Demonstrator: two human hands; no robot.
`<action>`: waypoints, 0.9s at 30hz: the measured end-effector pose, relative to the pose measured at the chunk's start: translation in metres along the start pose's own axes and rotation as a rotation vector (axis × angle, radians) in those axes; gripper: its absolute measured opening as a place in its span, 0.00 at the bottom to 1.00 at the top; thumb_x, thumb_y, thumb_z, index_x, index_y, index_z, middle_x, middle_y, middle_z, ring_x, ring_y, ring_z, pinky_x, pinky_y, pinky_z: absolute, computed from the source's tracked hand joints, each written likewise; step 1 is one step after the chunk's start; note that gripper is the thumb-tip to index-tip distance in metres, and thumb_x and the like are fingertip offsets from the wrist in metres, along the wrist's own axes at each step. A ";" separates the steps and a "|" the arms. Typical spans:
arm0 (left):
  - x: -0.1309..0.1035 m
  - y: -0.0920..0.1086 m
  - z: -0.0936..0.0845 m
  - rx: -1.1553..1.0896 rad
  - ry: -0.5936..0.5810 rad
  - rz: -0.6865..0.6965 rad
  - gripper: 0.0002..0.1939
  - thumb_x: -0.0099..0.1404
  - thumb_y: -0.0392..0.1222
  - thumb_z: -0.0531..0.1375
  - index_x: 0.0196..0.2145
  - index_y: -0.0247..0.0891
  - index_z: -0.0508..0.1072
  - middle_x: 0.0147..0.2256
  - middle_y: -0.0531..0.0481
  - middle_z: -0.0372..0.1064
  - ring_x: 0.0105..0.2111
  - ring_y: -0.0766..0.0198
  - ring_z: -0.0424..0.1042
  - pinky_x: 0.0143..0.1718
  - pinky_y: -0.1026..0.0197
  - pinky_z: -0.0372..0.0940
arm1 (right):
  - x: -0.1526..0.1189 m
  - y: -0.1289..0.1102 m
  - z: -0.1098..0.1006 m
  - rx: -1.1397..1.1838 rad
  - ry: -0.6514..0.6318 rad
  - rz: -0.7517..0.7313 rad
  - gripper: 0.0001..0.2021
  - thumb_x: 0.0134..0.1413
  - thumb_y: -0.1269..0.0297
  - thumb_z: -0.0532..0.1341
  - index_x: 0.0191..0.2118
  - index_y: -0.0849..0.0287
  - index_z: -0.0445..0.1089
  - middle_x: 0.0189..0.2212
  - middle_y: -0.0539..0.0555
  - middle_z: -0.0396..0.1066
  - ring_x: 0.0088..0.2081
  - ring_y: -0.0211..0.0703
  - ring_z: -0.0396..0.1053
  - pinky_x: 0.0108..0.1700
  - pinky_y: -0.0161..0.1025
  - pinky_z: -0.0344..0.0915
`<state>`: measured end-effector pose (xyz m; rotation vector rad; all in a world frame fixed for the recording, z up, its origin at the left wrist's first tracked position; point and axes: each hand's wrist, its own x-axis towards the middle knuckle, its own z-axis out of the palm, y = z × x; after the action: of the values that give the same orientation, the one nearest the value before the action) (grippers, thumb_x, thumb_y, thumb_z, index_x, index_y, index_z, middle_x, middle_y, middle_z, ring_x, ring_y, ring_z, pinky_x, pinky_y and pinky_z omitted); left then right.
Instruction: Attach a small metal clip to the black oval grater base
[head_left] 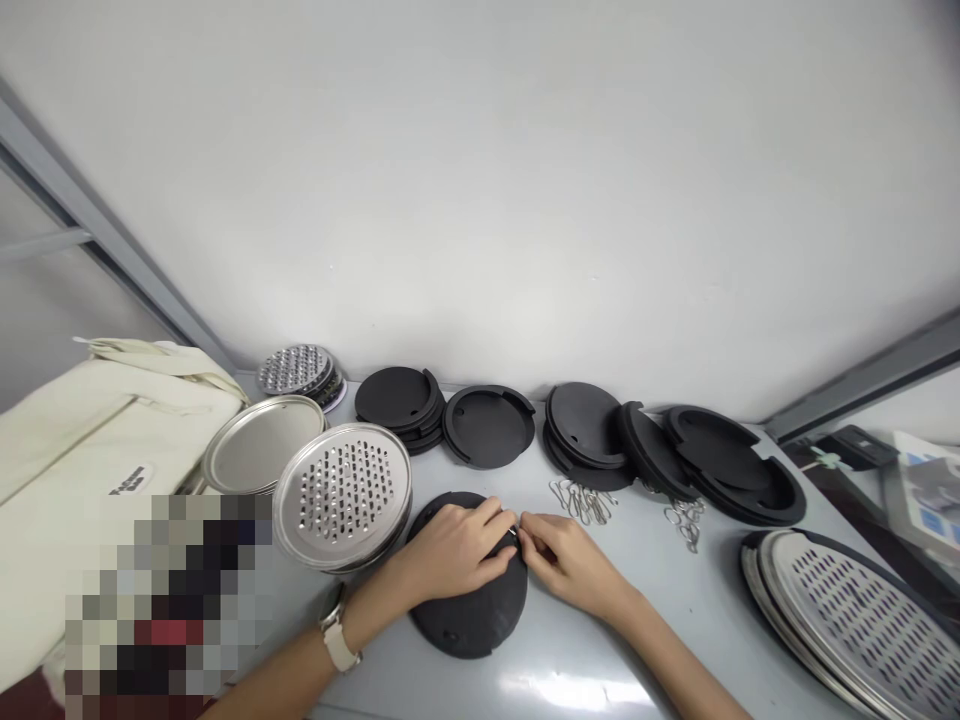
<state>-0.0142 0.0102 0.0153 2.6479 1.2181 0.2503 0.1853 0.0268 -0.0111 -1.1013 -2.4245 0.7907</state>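
A black round disc [472, 615] lies on the grey table, below both hands. My left hand [465, 545] rests over its upper part, fingers closed around a small metal piece [513, 531] near the disc's right edge. Close against it, my right hand [562, 560] has its thumb and fingers pinched at that edge; whatever is between them is too small to make out. Small metal clips [585, 502] lie in a pile behind my right hand. Left of the disc, a round metal grater plate [345, 495] tops a stack.
Black discs [489, 427] and stacks [589, 425] line the wall. Another clip pile [686, 522] lies right. Oval slotted plates [862, 620] sit at the right edge. A plain metal plate [262, 443], a small grater stack [296, 370] and a cream bag [97, 450] are left.
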 end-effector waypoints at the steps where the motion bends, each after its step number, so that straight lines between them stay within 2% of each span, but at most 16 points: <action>1: 0.000 0.000 0.000 0.002 -0.003 0.004 0.11 0.70 0.46 0.46 0.42 0.39 0.63 0.38 0.50 0.64 0.30 0.64 0.67 0.28 0.63 0.57 | 0.000 0.000 0.000 -0.003 -0.003 0.001 0.11 0.59 0.70 0.49 0.25 0.56 0.53 0.20 0.45 0.56 0.23 0.36 0.56 0.27 0.33 0.53; 5: -0.002 -0.001 0.000 -0.001 -0.013 0.029 0.12 0.71 0.46 0.45 0.40 0.39 0.64 0.38 0.50 0.63 0.29 0.65 0.67 0.28 0.63 0.56 | 0.000 0.000 0.000 -0.007 -0.010 0.003 0.11 0.60 0.70 0.49 0.26 0.56 0.53 0.20 0.45 0.56 0.23 0.36 0.57 0.27 0.33 0.53; 10: -0.003 -0.002 0.000 -0.029 -0.007 0.023 0.12 0.71 0.46 0.46 0.43 0.39 0.64 0.38 0.50 0.63 0.30 0.65 0.67 0.28 0.62 0.56 | 0.000 0.001 0.000 -0.025 -0.012 0.000 0.12 0.61 0.69 0.49 0.25 0.56 0.53 0.20 0.46 0.56 0.23 0.36 0.57 0.27 0.33 0.54; 17: -0.002 -0.007 0.004 -0.161 0.027 -0.016 0.11 0.69 0.47 0.50 0.43 0.40 0.66 0.39 0.51 0.64 0.32 0.65 0.68 0.31 0.63 0.56 | 0.000 0.002 0.002 -0.027 -0.003 -0.007 0.12 0.61 0.68 0.48 0.25 0.56 0.52 0.20 0.46 0.56 0.22 0.36 0.57 0.27 0.33 0.53; 27: -0.003 -0.007 0.006 -0.283 0.036 -0.081 0.07 0.65 0.45 0.56 0.36 0.40 0.65 0.34 0.55 0.64 0.29 0.68 0.65 0.30 0.63 0.54 | -0.001 0.002 0.003 -0.031 -0.016 -0.019 0.11 0.62 0.68 0.48 0.27 0.57 0.56 0.20 0.46 0.58 0.23 0.36 0.58 0.27 0.33 0.53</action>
<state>-0.0194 0.0120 0.0074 2.3568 1.1991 0.4250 0.1861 0.0260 -0.0146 -1.0853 -2.4643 0.7616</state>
